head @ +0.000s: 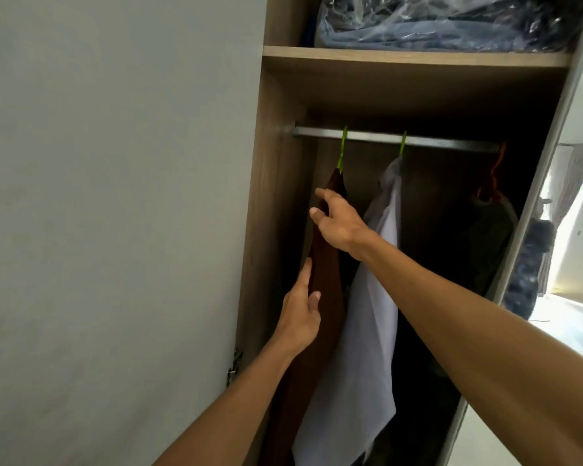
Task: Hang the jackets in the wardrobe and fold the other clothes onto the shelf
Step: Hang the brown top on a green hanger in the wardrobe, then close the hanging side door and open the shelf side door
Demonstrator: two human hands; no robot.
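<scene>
Left: plain grey panel [108,196], hinged to the wood-grain wardrobe [276,196].
Right: bright daylight behind a pale curtain [572,183].
Floor: pale floor [485,442].

my left hand [298,317]: bare, short thumb nail | my right hand [339,227]: the same | my left arm [236,398], my right arm [468,314]: bare to the picture's edge
</scene>
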